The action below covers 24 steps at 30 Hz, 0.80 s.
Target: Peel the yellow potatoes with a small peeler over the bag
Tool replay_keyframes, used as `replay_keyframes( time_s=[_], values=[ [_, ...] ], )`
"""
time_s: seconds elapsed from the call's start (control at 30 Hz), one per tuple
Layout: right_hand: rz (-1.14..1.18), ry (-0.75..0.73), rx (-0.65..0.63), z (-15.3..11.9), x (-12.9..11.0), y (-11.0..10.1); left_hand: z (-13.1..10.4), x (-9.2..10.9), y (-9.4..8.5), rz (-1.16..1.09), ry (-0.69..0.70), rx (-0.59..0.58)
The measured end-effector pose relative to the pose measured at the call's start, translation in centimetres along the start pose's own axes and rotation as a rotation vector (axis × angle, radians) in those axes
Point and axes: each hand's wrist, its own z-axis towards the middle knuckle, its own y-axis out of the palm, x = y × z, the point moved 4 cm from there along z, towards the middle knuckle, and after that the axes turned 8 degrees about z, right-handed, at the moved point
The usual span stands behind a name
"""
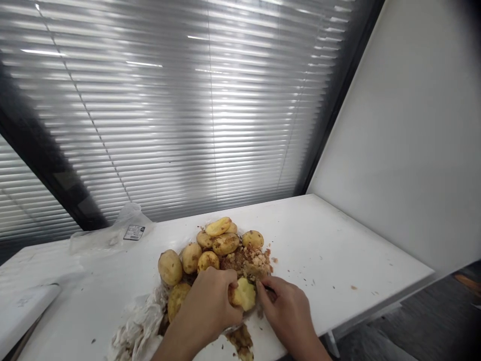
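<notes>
My left hand (216, 300) is closed round a partly peeled potato (246, 294) whose pale yellow flesh faces right. Close to that flesh, my right hand (287, 306) pinches a small dark object, mostly hidden by the fingers. Behind my hands lies a heap of brown and reddish scraps (244, 263). Several potatoes surround it, among them a large one (170, 267) at the left and a yellow peeled one (218, 226) on top at the back. More brown peelings (240, 341) lie below my hands.
Crumpled white tissue (137, 321) sits left of my left forearm. A clear plastic bag with a label (134, 232) lies at the back left of the white table (323, 240). A white flat object (28, 311) is at the left edge. Blinds and a white panel stand behind.
</notes>
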Motion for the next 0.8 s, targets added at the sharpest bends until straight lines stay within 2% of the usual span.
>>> replay_keyframes(
  time_s=[0.13,0.27,0.4,0.53,0.67,0.8],
  values=[
    [0.024,-0.03,-0.037,-0.3,-0.3,0.3,0.2,-0.2,0.3,-0.015,0.002,0.015],
    [0.0,-0.02,0.02,-0.3,-0.1,0.0,0.2,-0.3,0.4,-0.01,0.003,0.014],
    [0.025,-0.038,-0.075,-0.2,0.2,0.1,0.0,-0.1,0.2,-0.005,-0.008,-0.005],
    [-0.006,-0.018,-0.057,-0.2,0.6,-0.1,0.0,0.0,0.1,-0.002,-0.009,-0.013],
    [0.016,-0.011,-0.136,-0.2,0.6,-0.1,-0.1,0.1,0.1,-0.003,0.009,-0.006],
    [-0.036,0.015,-0.085,0.2,0.7,-0.6,-0.1,0.2,0.0,0.009,-0.022,-0.022]
  ],
)
